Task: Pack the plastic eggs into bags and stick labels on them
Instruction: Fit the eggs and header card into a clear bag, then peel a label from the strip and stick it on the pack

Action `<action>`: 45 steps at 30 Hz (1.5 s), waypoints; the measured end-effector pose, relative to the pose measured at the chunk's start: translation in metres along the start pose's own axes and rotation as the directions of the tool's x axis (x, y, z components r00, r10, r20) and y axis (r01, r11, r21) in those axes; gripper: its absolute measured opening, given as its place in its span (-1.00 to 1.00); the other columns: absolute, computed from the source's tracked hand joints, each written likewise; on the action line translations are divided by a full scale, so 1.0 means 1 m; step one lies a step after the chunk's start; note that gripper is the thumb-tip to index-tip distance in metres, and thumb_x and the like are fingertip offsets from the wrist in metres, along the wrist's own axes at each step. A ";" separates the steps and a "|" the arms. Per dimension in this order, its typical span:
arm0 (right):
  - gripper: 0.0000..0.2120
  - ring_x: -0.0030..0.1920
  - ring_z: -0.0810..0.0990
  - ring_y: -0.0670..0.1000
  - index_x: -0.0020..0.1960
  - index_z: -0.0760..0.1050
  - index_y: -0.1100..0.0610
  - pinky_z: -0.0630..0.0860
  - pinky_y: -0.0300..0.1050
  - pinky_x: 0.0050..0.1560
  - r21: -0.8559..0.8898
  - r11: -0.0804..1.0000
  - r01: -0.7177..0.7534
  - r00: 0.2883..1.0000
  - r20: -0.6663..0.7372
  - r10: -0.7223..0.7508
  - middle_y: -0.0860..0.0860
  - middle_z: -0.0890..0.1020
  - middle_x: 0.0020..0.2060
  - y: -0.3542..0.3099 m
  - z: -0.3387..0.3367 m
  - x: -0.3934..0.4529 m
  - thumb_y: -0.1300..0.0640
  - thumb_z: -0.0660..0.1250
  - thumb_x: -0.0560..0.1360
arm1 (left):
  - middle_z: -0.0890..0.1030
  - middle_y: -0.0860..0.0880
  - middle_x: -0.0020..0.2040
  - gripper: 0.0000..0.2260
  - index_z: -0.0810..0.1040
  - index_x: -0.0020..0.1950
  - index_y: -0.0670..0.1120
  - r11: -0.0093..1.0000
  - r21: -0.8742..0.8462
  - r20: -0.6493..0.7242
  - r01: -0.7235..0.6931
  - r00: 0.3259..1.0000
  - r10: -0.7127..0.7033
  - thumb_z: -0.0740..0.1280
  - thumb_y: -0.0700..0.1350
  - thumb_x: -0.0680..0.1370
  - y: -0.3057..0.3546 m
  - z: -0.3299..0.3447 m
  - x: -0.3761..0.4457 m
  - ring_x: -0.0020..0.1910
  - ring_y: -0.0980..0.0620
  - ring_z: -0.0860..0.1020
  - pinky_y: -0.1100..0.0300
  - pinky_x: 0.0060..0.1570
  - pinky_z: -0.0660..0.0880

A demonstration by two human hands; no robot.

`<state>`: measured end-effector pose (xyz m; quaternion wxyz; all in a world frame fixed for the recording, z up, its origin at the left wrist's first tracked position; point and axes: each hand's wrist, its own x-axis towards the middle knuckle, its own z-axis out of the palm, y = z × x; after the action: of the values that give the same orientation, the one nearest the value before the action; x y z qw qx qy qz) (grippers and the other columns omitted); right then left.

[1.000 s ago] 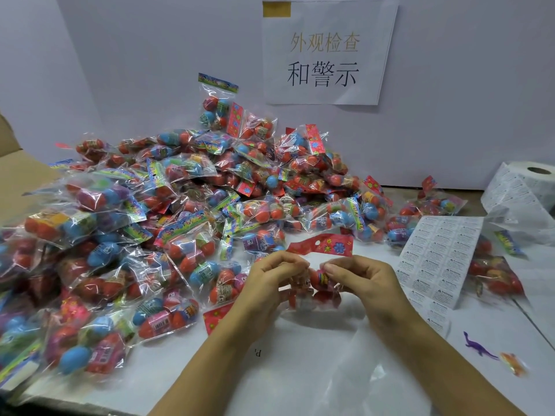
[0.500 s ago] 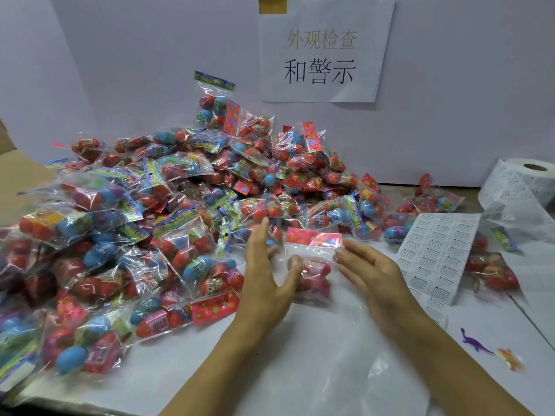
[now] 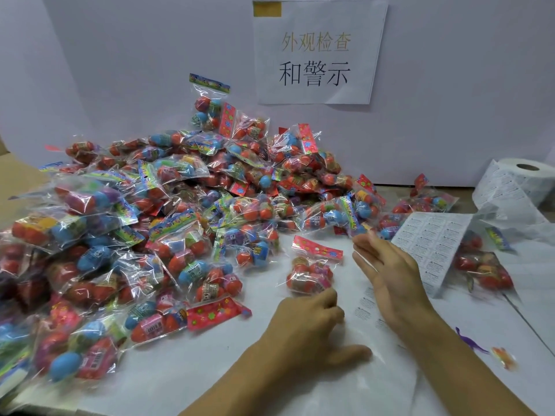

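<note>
So a small bag of eggs (image 3: 312,273) with a red header card is lying on the white worktop (image 3: 186,382), just right of the big heap of packed bags (image 3: 144,235), which fills the scene from about 9 to 12 o'clock. The left hand (image 3: 303,328) is seen at the bag's 6 o'clock edge, fingers loosely curled and maybe brushing the plastic, but nothing looks gripped. The right hand (image 3: 387,274) is held flat and open at the bag's 3 o'clock, fingers straight, apart from it.

A sheet of labels (image 3: 432,244) is spread just beyond the right hand, with the label roll (image 3: 525,178) further out at around 2 o'clock. A purple toy dinosaur (image 3: 470,340) is parked at 4 o'clock.

Best guess: packing is done for this bag and the label step is up. A label would need to be peeled from the sheet and pressed on while the bag is steadied. Whether one is already stuck on can't be made out.
</note>
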<state>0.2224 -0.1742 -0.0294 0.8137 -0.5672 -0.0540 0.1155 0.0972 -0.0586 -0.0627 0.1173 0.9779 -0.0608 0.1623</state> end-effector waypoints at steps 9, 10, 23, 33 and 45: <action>-0.78 0.11 0.69 -0.04 -0.03 0.71 0.09 0.54 -0.04 0.17 -0.233 0.967 0.104 0.982 0.177 -0.063 0.00 0.75 -0.02 -0.009 -0.009 -0.002 0.20 0.28 0.62 | 0.63 0.03 -0.01 -0.78 0.60 -0.06 0.19 0.586 -0.778 0.152 0.226 0.973 -0.174 0.57 -0.04 0.42 -0.020 -0.021 0.003 0.01 0.14 0.59 0.20 -0.07 0.54; -0.77 0.10 0.68 -0.08 -0.04 0.72 0.06 0.52 -0.09 0.15 -0.307 0.940 0.149 0.972 0.222 -0.082 -0.04 0.75 -0.02 -0.010 -0.009 -0.003 0.23 0.29 0.60 | 0.65 -0.05 0.04 -0.75 0.58 -0.05 0.18 0.510 -0.824 0.177 0.246 0.967 -0.181 0.55 -0.13 0.43 -0.021 -0.024 0.003 0.07 0.08 0.60 0.08 0.02 0.59; -0.80 -0.27 0.50 -0.09 -0.21 0.60 0.04 0.41 -0.33 -0.23 -0.538 0.618 0.573 0.786 0.573 -0.230 -0.08 0.60 -0.32 -0.023 -0.013 -0.019 0.34 0.42 0.44 | 0.63 0.19 0.18 -0.76 0.65 0.15 0.07 0.339 -0.855 0.290 0.392 0.904 -0.314 0.47 -0.21 0.54 -0.033 -0.039 0.011 0.18 0.33 0.56 0.45 0.12 0.47; -0.79 -0.38 0.46 -0.17 -0.32 0.58 0.02 0.37 -0.36 -0.33 -0.639 0.518 0.569 0.740 0.673 0.018 -0.05 0.60 -0.39 -0.031 -0.021 -0.018 0.12 0.60 0.37 | 0.65 0.16 0.25 -0.32 0.53 0.40 0.17 0.083 -0.941 0.293 0.329 0.911 -0.291 0.49 -0.44 0.44 -0.030 -0.035 -0.001 0.19 0.14 0.64 0.26 0.03 0.59; -0.83 -0.32 0.51 -0.18 -0.19 0.68 -0.11 0.43 -0.34 -0.30 -0.661 0.553 0.507 0.763 0.643 0.068 -0.10 0.65 -0.30 -0.034 -0.021 -0.019 -0.08 0.63 0.31 | 0.63 -0.01 0.28 -0.39 0.59 0.31 0.00 0.115 -0.947 0.237 0.299 0.894 -0.379 0.58 -0.21 0.27 -0.036 -0.035 0.006 0.21 0.07 0.64 0.18 0.15 0.60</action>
<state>0.2131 -0.2091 -0.0039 0.4097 -0.7916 -0.4307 0.1417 0.0976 -0.0152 -0.0359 0.7378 0.6646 0.0794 0.0876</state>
